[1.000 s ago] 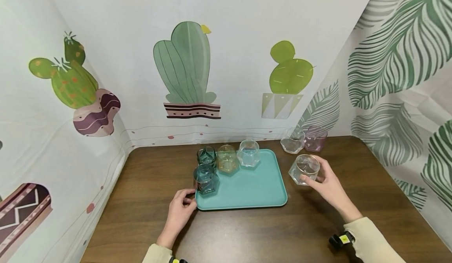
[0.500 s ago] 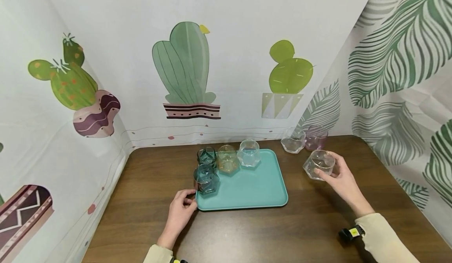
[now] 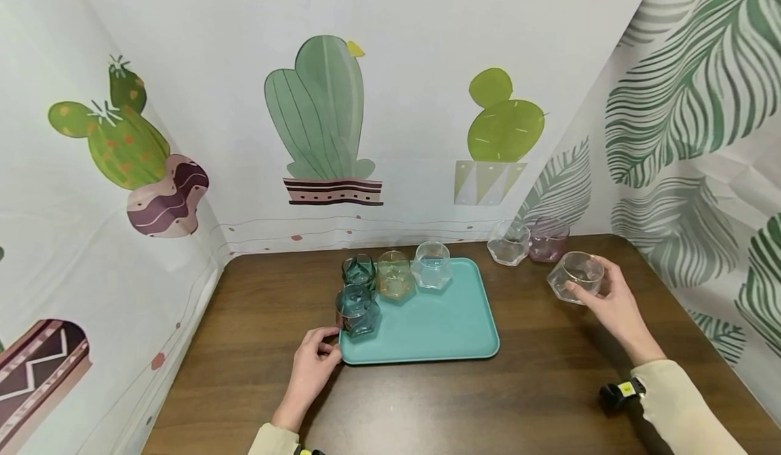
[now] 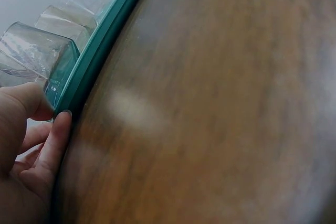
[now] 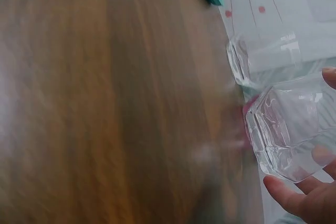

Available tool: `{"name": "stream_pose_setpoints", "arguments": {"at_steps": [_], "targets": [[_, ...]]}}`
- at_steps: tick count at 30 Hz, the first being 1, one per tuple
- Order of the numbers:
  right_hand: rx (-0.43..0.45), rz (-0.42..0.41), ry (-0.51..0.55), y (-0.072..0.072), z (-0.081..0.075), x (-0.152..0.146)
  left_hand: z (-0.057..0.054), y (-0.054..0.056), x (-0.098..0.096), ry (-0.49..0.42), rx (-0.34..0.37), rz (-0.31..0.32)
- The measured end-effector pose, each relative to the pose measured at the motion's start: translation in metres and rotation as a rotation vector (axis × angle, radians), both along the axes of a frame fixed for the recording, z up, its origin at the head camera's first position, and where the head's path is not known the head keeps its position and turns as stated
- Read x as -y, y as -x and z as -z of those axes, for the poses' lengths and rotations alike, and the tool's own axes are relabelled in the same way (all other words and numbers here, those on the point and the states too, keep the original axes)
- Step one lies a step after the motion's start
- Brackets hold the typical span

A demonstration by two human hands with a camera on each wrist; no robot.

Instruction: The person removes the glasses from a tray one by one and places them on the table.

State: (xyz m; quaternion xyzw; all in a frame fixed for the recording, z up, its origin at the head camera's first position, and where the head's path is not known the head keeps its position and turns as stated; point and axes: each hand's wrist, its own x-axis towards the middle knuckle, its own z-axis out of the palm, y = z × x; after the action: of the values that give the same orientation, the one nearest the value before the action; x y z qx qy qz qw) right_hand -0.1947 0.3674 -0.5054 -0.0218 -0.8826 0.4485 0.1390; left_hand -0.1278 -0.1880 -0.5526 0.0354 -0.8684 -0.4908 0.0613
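Gripping a clear glass (image 3: 564, 285), your right hand (image 3: 615, 307) is curling thumb and fingers around its sides, holding it right of the turquoise tray (image 3: 433, 333) and nearer you than the pink glass (image 3: 549, 243) (whether the gripped one is touching the wooden table (image 3: 427, 407), I cannot tell). Your left hand (image 3: 310, 367) is pinching the tray's rim between thumb and finger, on the left side near the front corner. On the tray, a blue glass (image 3: 358, 314) is standing in front of a dark green glass (image 3: 358, 272); an amber glass (image 3: 396, 279) and a colourless tumbler (image 3: 432, 268) are continuing the back row rightward. Beside the pink glass, a transparent tumbler (image 3: 508, 248) is standing by the wall hanging (image 3: 415, 129).
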Motion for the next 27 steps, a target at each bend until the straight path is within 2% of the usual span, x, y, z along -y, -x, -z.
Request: {"name": "stream_pose_setpoints", "arguments": {"at_steps": [11, 21, 27], "targets": [[0.061, 0.077, -0.089, 0.011, -0.007, -0.021, 0.000, 0.001, 0.000, -0.004, -0.010, 0.007], [0.107, 0.088, -0.126, 0.024, -0.009, -0.038, -0.001, 0.000, 0.000, -0.003, -0.007, 0.011], [0.145, 0.079, -0.136, 0.038, -0.011, -0.045, -0.001, 0.000, -0.001, -0.001, -0.006, 0.007]]}}
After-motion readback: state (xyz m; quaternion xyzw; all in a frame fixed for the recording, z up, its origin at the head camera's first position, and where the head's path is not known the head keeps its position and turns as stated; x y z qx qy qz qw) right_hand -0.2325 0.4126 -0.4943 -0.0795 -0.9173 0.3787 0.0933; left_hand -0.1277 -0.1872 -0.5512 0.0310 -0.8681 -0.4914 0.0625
